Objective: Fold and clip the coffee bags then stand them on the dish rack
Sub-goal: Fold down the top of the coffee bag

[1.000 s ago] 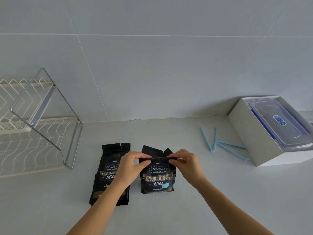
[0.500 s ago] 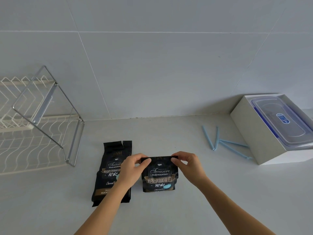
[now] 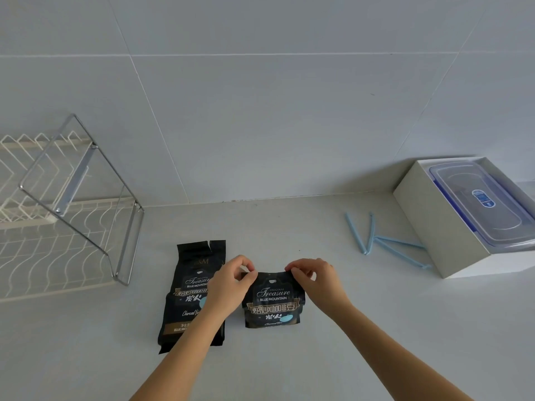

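Note:
A black coffee bag (image 3: pixel 273 302) stands on the counter in front of me, its top folded down. My left hand (image 3: pixel 228 285) pinches the fold's left corner and my right hand (image 3: pixel 315 277) pinches its right corner. A second black coffee bag (image 3: pixel 189 287) lies flat to the left, its torn top unfolded, partly under my left forearm. Several light blue bag clips (image 3: pixel 382 241) lie on the counter to the right. The white wire dish rack (image 3: pixel 43 250) with a chrome frame sits at the far left.
A white box (image 3: pixel 428 224) holding a clear plastic container with a blue-edged lid (image 3: pixel 480 204) stands at the right, against the tiled wall. Bare grey counter lies between the bags and the clips.
The bag's open top flaps, upright a second ago, are now folded down flat; both hands have stayed pinching its top corners and moved slightly lower.

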Action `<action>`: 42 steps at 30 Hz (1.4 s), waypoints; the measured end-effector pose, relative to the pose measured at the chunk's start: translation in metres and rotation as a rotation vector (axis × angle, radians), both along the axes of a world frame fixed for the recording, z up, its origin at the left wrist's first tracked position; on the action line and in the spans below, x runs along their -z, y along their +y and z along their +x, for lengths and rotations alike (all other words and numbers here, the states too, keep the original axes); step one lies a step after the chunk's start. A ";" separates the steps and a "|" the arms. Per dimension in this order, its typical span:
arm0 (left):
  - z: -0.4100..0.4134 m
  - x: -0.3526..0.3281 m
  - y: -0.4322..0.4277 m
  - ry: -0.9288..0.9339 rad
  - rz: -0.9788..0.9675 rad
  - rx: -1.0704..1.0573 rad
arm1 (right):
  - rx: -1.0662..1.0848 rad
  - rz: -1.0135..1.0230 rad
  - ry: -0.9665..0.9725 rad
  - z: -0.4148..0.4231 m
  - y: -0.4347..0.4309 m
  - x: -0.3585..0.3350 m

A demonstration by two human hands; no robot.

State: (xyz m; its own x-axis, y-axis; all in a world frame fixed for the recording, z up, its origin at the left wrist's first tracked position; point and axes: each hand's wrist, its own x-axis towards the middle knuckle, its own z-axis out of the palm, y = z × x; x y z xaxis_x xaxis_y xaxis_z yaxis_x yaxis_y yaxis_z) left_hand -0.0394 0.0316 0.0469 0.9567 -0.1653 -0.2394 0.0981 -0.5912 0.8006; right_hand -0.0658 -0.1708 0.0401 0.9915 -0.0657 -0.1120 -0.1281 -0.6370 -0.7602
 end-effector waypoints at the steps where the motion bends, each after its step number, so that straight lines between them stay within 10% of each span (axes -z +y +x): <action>1: -0.002 0.001 -0.001 -0.079 0.027 0.005 | -0.023 -0.067 -0.063 -0.001 -0.002 0.002; 10: -0.008 0.014 0.006 -0.578 0.250 0.165 | -0.259 -0.317 -0.291 -0.009 -0.018 0.008; 28: -0.014 0.015 0.004 -0.233 -0.097 0.027 | -0.191 -0.154 -0.223 -0.003 -0.009 0.004; 42: 0.024 -0.006 -0.022 -0.039 0.181 0.344 | -0.130 -0.086 -0.131 0.010 -0.011 0.008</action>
